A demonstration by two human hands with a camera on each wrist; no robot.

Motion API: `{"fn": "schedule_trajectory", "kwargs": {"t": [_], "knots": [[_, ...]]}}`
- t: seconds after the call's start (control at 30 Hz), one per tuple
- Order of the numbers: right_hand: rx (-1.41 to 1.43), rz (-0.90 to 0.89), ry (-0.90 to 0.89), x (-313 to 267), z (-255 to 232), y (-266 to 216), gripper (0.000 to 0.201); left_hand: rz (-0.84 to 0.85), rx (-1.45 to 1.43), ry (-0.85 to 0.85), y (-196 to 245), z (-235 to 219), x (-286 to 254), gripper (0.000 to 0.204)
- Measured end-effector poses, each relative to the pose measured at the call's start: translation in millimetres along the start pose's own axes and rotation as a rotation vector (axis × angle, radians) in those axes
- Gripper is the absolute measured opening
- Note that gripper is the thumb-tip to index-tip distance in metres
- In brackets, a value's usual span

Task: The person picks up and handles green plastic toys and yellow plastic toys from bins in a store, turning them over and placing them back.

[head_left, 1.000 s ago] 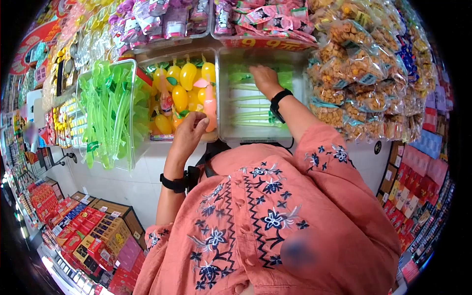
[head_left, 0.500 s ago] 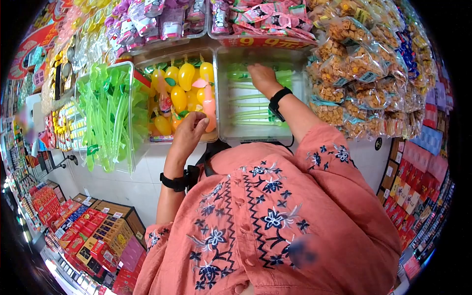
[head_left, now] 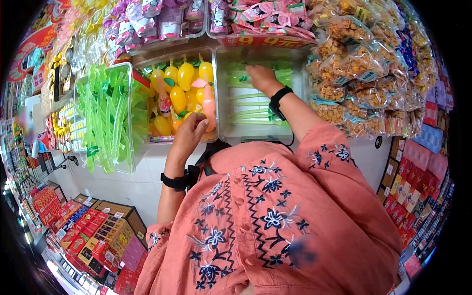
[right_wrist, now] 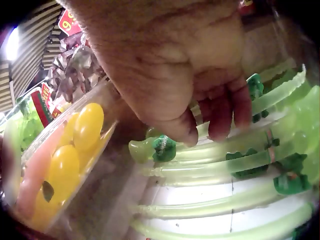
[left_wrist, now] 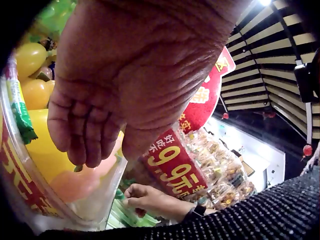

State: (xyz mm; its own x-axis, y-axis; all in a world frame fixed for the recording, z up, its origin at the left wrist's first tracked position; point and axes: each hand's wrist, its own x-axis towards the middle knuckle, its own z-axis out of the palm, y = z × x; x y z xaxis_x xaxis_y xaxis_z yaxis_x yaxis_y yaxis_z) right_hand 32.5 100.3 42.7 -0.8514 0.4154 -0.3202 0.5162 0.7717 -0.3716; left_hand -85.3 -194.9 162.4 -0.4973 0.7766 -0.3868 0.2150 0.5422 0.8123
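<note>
In the head view my right hand point(head_left: 263, 78) reaches into the back of a clear plastic bin point(head_left: 223, 130). Green, stick-shaped tubes point(head_left: 248, 104) lie crosswise in rows there, with small leaf-shaped green tags. The right wrist view shows thumb and fingers bent down around one pale green tube point(right_wrist: 277, 97), partly hidden behind them. My left hand point(head_left: 191, 130) hovers over the front edge of the neighbouring bin point(head_left: 216, 56), its fingers loosely bent and holding nothing. Yellow mango-shaped packs point(head_left: 187, 76) and a pink, long-bodied one point(head_left: 210, 105) fill that bin.
At the left, a tilted clear bin point(head_left: 132, 113) overflows with long green tubes point(head_left: 105, 113). Bagged brown snacks point(head_left: 349, 64) are stacked at the right. Purple packs point(head_left: 169, 22) and pink packs point(head_left: 265, 17) sit behind, above a red price strip point(head_left: 270, 42).
My right hand has shifted slightly left at the back of the bin, and the green tubes beside its fingers lie a little differently. The left hand stays in place.
</note>
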Motion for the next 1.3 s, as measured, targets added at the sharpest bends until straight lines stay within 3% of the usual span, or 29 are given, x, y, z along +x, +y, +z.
{"fn": "schedule_trajectory", "kwargs": {"t": [0.13,0.73,1.03,1.3], "knots": [[0.004,0.004,-0.006,1,0,3,0.033,0.000,-0.003,0.000,-1,0,0,0.029],[-0.057,-0.059,0.300,5,15,2,0.019,-0.050,0.029,-0.019,3,1,-2,0.029],[-0.155,0.008,0.262,9,26,1,0.020,-0.053,0.067,-0.012,3,1,-3,0.030],[-0.062,0.080,0.268,5,17,-7,0.024,-0.044,0.077,-0.015,5,-1,-4,0.030]]}}
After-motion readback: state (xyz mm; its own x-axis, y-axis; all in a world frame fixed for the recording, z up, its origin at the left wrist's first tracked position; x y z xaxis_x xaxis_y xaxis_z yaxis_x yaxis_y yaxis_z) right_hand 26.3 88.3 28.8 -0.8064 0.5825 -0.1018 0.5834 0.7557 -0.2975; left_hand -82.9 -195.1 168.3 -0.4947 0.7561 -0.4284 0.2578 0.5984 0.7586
